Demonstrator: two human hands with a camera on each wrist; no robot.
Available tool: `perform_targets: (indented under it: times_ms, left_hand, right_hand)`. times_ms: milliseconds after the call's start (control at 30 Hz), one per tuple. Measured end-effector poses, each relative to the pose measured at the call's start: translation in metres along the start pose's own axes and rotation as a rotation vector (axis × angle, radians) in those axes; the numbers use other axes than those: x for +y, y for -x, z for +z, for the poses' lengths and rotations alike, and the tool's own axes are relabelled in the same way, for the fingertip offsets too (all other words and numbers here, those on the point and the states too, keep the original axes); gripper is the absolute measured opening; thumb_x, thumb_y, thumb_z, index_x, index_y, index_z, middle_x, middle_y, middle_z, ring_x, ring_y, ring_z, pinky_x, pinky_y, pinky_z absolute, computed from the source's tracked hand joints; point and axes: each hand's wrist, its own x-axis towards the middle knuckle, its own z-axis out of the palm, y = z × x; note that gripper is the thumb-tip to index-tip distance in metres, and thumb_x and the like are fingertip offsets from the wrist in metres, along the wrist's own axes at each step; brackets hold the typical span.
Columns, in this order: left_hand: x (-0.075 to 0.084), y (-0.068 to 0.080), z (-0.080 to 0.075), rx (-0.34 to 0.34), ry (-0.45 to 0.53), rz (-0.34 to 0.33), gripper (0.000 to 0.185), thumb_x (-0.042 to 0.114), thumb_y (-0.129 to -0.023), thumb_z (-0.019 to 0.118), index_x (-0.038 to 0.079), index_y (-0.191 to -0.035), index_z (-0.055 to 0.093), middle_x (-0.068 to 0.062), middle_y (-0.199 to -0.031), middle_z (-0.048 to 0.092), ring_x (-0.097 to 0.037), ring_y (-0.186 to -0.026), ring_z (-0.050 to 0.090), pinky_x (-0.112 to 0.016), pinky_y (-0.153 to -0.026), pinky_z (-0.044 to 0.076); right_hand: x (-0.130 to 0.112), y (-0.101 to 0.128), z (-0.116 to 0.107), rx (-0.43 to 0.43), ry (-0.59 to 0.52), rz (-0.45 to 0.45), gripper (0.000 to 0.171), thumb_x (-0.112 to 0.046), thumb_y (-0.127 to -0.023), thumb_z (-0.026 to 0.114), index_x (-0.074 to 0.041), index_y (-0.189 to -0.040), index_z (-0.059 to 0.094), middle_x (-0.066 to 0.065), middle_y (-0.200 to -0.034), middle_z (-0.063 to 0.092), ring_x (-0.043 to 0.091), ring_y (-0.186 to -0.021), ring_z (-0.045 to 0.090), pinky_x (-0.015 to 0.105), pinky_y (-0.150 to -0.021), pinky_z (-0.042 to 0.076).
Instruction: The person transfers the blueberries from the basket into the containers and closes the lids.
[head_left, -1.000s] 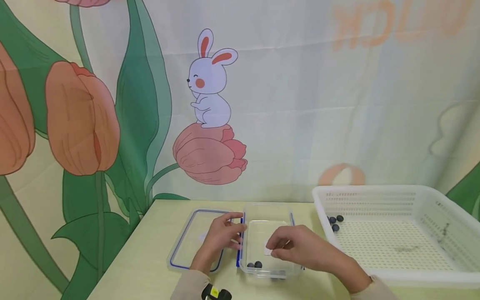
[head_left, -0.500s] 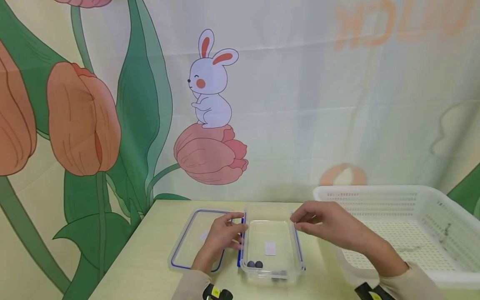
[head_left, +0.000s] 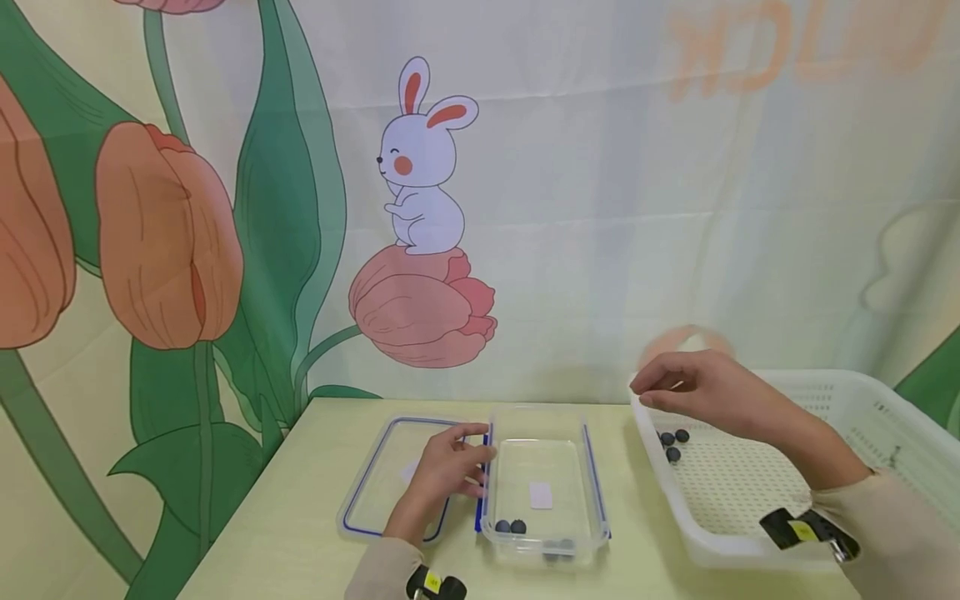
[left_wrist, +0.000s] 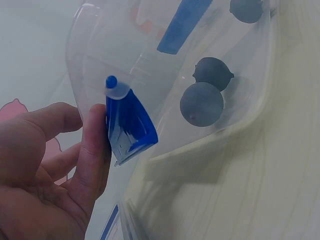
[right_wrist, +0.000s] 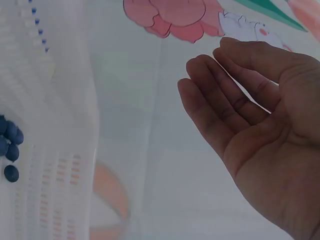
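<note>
My left hand (head_left: 441,471) rests against the left side of a clear plastic box (head_left: 600,500) with blue clips. In the left wrist view its relaxed fingers touch the wall beside a blue clip (left_wrist: 131,125). Several blueberries (head_left: 518,527) lie at the near end of the box. My right hand (head_left: 708,396) hovers over the left rim of a white basket (head_left: 720,546), its fingers loosely bent and nothing between them in the right wrist view. More blueberries (head_left: 682,436) sit in the basket's left corner.
A clear lid with a blue seal (head_left: 360,531) lies on the pale table (head_left: 277,508), left of the box and partly under my left forearm. A whitish rectangle (head_left: 541,496) shows at the box's bottom. Behind the table hangs a printed curtain (head_left: 555,250).
My right hand has left the inside of the box and moved right and up to the basket's rim. The left hand has stayed at the box's side.
</note>
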Motion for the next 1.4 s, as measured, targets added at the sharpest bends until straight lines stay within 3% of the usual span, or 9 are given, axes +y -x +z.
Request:
perform_targets:
  times_ms: [233,533,733,967,1400]
  left_hand:
    - [-0.001,-0.002,0.0,-0.001,0.005,-0.011,0.047,0.016,-0.098,0.077,0.008,-0.142,0.065,-0.013,-0.094,0.063,-0.019,-0.07,0.067,-0.029,-0.059,0.063]
    - [-0.001,-0.002,0.0,0.009,-0.002,-0.013,0.047,0.017,-0.098,0.077,0.009,-0.142,0.065,-0.012,-0.093,0.064,-0.019,-0.07,0.068,-0.029,-0.059,0.063]
    - [-0.001,-0.002,0.0,0.014,-0.003,-0.014,0.047,0.017,-0.098,0.077,0.009,-0.143,0.065,-0.011,-0.094,0.064,-0.019,-0.07,0.068,-0.028,-0.059,0.063]
    - [0.0,-0.002,0.001,0.013,-0.006,-0.012,0.047,0.017,-0.098,0.077,0.009,-0.143,0.065,-0.012,-0.094,0.063,-0.019,-0.07,0.068,-0.029,-0.059,0.063]
    - [0.0,-0.001,0.0,0.004,0.005,-0.009,0.047,0.016,-0.098,0.077,0.008,-0.143,0.065,-0.012,-0.094,0.063,-0.019,-0.07,0.068,-0.029,-0.059,0.063]
  right_hand:
    - [0.033,-0.004,-0.01,0.021,0.045,-0.014,0.015,-0.011,-0.101,0.074,-0.009,-0.115,0.078,0.001,-0.113,0.074,0.013,-0.098,0.071,0.028,-0.082,0.061]
    - [0.081,-0.007,-0.007,-0.057,-0.089,0.102,0.017,-0.01,-0.102,0.072,-0.002,-0.116,0.075,0.005,-0.108,0.075,0.016,-0.098,0.072,0.029,-0.086,0.061]
    - [0.111,-0.007,0.002,-0.108,-0.077,0.151,0.014,-0.01,-0.101,0.073,0.0,-0.111,0.076,0.005,-0.104,0.076,0.018,-0.093,0.071,0.031,-0.077,0.061]
    - [0.134,-0.006,0.011,-0.173,-0.093,0.146,0.013,-0.005,-0.098,0.073,0.004,-0.107,0.074,0.011,-0.099,0.075,0.019,-0.087,0.068,0.031,-0.073,0.06]
    - [0.15,-0.008,0.026,-0.265,-0.019,0.106,0.009,0.002,-0.089,0.075,0.002,-0.097,0.075,0.003,-0.085,0.074,0.009,-0.072,0.061,0.025,-0.061,0.052]
